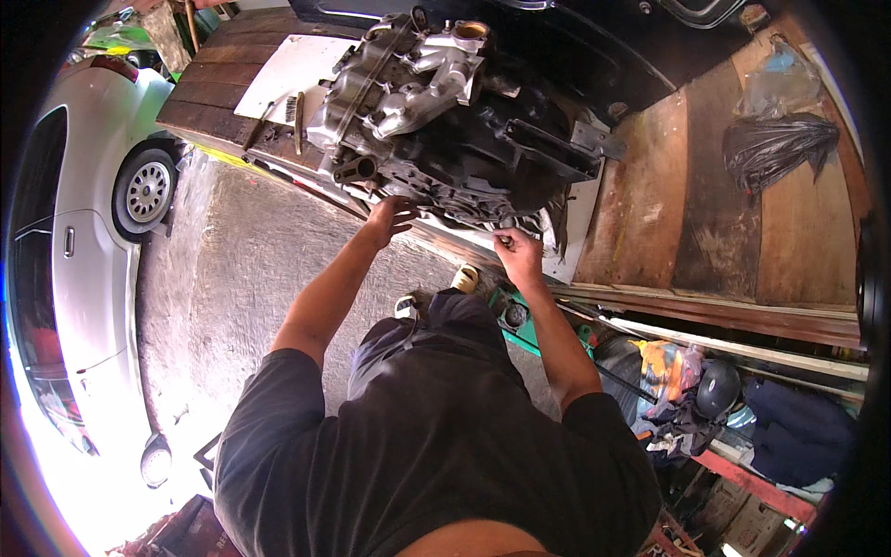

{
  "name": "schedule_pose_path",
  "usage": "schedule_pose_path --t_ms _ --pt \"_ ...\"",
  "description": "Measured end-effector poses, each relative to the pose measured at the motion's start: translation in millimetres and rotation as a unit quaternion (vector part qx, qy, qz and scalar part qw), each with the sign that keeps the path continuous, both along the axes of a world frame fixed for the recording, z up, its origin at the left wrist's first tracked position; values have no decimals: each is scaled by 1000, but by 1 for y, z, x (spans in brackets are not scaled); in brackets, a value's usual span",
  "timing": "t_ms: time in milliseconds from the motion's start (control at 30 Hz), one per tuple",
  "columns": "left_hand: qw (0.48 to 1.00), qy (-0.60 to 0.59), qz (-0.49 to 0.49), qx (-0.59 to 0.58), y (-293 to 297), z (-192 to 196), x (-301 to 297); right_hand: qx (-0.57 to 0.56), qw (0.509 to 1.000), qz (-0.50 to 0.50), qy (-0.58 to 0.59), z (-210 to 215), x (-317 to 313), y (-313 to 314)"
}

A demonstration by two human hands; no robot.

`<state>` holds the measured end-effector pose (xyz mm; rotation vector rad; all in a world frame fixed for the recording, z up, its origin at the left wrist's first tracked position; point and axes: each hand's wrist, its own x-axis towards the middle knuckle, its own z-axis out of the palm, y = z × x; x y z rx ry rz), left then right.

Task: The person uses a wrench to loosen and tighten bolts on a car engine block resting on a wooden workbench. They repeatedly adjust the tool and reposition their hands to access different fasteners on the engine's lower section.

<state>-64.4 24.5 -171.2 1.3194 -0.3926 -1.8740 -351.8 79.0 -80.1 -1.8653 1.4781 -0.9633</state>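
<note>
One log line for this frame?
left hand: on engine underside | right hand: pinched at engine edge | bench: wood

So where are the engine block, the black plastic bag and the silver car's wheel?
engine block [445, 121], head view, on its grey metal top.
black plastic bag [775, 148], head view, middle of the crumpled bag.
silver car's wheel [147, 190], head view, on the hub.

Daylight blown out lower left beside silver car [83, 241]; engine [445, 111] sharp, evenly lit; fisheye rim dark, edges bent.
</note>
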Motion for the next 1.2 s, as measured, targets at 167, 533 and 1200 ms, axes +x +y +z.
schedule_pose_path --t_ms 167,533,1200 --pt "997 -72 -1 -10 20 5 32 -141 988 54 -24 23 61 -18" --pt "989 -141 -7 -38 48 15 69 -204 960 178 70 25 117 -42" --pt "878 -310 -222 -289 12 -1 -47 202 975 22 -86 -76 -34 26"
